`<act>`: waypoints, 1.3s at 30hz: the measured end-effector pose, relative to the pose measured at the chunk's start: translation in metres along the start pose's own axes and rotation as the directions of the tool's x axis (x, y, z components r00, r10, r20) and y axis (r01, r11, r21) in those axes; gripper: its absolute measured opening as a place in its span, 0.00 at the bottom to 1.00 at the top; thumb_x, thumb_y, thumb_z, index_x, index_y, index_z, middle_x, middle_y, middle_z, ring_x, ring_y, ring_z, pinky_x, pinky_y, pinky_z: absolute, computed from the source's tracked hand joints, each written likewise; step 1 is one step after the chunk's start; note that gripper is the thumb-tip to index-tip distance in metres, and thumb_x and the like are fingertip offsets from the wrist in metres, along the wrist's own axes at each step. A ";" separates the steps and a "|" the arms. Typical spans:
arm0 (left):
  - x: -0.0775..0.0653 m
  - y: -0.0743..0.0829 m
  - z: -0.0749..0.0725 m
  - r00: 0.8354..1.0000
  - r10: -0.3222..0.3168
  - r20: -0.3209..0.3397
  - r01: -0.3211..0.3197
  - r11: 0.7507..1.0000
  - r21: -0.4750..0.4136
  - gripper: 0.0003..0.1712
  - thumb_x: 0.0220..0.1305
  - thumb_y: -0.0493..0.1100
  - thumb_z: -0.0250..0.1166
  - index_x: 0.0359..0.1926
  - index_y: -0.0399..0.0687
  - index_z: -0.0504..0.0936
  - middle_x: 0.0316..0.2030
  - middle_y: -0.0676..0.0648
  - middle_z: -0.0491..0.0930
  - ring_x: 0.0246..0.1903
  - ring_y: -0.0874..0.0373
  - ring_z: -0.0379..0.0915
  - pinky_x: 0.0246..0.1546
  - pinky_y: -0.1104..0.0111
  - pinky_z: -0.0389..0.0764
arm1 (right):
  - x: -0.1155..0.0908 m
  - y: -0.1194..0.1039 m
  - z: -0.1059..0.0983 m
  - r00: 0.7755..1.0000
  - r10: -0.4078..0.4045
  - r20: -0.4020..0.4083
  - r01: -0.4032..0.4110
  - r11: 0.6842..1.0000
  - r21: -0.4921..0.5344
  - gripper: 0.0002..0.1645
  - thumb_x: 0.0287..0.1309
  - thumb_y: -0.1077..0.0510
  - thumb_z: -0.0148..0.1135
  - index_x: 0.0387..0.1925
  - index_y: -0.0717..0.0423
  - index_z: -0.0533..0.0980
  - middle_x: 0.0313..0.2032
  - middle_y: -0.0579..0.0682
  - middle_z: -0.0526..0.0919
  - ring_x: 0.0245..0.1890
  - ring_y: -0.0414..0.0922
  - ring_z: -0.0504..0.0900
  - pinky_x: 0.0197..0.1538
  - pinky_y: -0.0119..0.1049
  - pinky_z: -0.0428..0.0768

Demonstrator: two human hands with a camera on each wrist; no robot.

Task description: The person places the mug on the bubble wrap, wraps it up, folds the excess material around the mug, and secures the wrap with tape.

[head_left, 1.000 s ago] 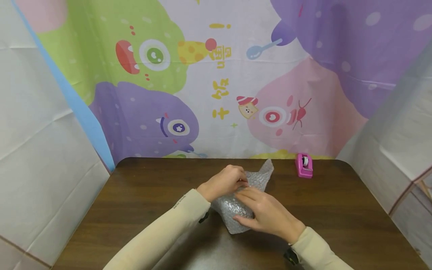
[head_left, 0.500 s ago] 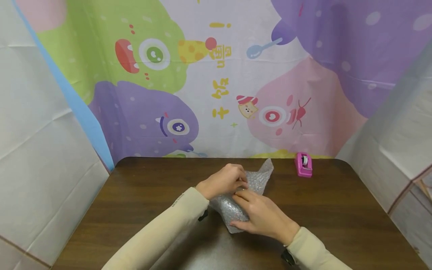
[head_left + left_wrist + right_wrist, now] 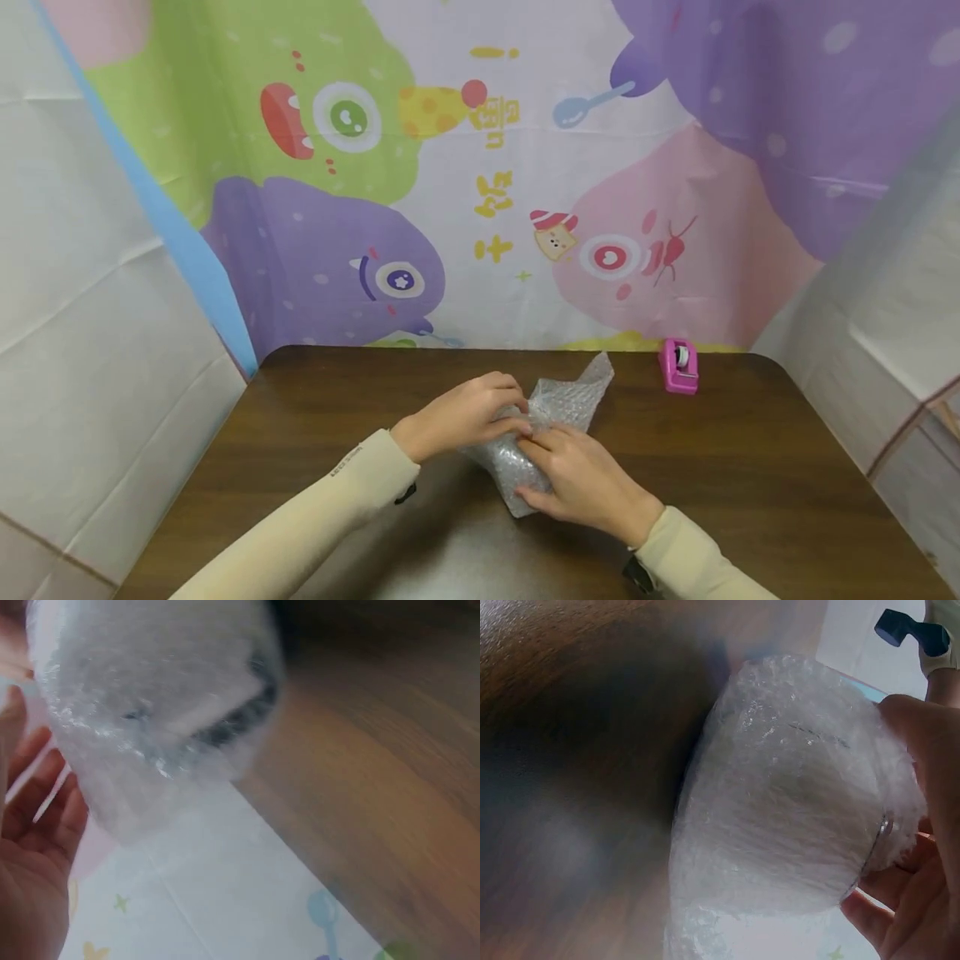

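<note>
A bundle in clear bubble wrap (image 3: 517,471) lies on the table in front of me, one loose end of the wrap sticking up toward the back right. My right hand (image 3: 588,479) holds the bundle, thumb on its near side and fingers over its top. My left hand (image 3: 472,417) is at the bundle's upper left, its thumb apart from its bent fingers. In the left wrist view, the spread fingers of the left hand (image 3: 45,832) lie along the edge of the wrap (image 3: 150,712). Something white and dark shows blurrily through the plastic.
At the back right of the dark wooden table (image 3: 315,400) stands a pink tape dispenser (image 3: 680,367) with a roll in it. A cloth printed with cartoon monsters (image 3: 495,208) hangs right behind the table's far edge, and pale panels (image 3: 90,292) flank both sides.
My left hand has shifted left, and its thumb has parted from the fingers, baring more of the wrap. My right hand has closed in slightly on the bundle, thumb still on its near side.
</note>
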State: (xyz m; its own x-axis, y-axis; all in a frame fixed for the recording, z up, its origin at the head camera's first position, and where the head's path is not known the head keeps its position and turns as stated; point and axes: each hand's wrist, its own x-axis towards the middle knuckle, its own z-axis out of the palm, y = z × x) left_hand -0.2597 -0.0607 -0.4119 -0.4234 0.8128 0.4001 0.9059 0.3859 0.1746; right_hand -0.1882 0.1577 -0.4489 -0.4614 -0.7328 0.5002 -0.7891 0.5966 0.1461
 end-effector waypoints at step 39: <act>-0.022 0.013 -0.005 0.955 0.144 0.257 -0.206 0.951 0.231 0.24 0.55 0.58 0.77 0.48 0.53 0.85 0.44 0.55 0.87 0.48 0.62 0.83 0.52 0.68 0.83 | 0.005 -0.004 -0.004 0.992 0.060 0.111 -0.065 0.997 0.036 0.25 0.52 0.43 0.77 0.44 0.56 0.83 0.41 0.47 0.89 0.47 0.44 0.86 0.62 0.52 0.79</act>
State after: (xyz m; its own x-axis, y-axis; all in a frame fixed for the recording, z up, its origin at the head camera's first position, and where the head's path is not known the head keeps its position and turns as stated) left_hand -0.2385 -0.0755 -0.4142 -0.2771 0.9446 0.1759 0.9457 0.3005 -0.1240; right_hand -0.1856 0.1532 -0.4436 -0.5503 -0.7273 0.4100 -0.7717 0.6306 0.0829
